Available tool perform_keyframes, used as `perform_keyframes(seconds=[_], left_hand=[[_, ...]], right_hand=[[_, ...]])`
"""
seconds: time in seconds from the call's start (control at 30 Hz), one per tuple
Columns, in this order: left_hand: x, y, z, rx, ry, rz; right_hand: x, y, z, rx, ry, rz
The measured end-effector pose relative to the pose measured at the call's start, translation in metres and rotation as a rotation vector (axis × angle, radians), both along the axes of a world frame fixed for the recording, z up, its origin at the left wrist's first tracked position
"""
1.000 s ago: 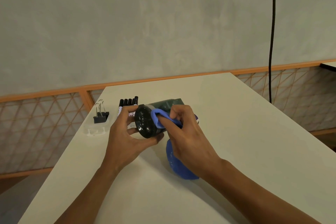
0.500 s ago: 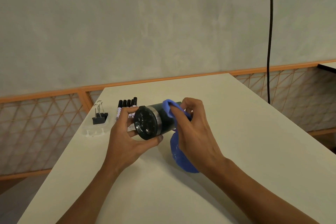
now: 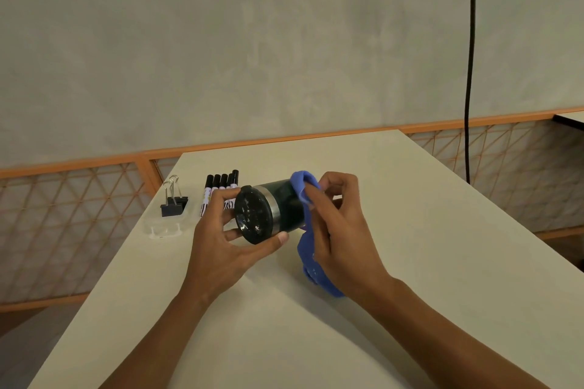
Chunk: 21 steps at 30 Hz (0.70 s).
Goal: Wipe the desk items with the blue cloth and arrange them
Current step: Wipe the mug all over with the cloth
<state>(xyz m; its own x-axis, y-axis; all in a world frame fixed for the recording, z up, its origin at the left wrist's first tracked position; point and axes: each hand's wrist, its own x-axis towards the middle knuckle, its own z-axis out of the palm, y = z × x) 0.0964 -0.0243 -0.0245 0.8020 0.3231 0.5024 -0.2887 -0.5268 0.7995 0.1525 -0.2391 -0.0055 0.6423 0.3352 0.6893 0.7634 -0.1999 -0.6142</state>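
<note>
My left hand grips the black lid end of a dark green tumbler, held on its side above the desk with the lid facing me. A silver band rings the tumbler behind the lid. My right hand holds the blue cloth pressed over the tumbler's far body; the rest of the cloth hangs below my palm to the desk. Behind my left hand lie several black-capped markers side by side. A black binder clip stands left of them.
A clear plastic piece lies at the cream desk's left edge in front of the clip. A black cable hangs down the wall at the right. Orange mesh panels line the desk's far sides.
My right hand slid the blue cloth from the lid end back along the tumbler's body toward its far end. My left hand kept its grip on the lid end.
</note>
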Motion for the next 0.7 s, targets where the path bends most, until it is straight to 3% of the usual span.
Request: perform_keyframes(seconds=[0.1,0.23,0.4,0.6,0.7], left_hand=[[-0.002,0.001,0.001,-0.010,-0.007,0.009],[-0.005,-0.002,0.005,-0.020,-0.030,0.010],[-0.005,-0.004,0.003,-0.027,-0.039,-0.012],[-0.006,-0.007,0.003,-0.040,-0.056,-0.038],[-0.005,-0.007,0.005,0.034,-0.078,-0.003]], right_hand=[[0.004,0.003,-0.005,-0.115,-0.146,-0.032],[0.012,0.000,-0.005,0.102,0.101,-0.019],[0.018,0.003,-0.009,0.203,0.275,-0.039],[0.025,0.001,-0.010,0.350,0.777,0.083],[0.026,-0.002,-0.006,0.367,0.756,0.084]])
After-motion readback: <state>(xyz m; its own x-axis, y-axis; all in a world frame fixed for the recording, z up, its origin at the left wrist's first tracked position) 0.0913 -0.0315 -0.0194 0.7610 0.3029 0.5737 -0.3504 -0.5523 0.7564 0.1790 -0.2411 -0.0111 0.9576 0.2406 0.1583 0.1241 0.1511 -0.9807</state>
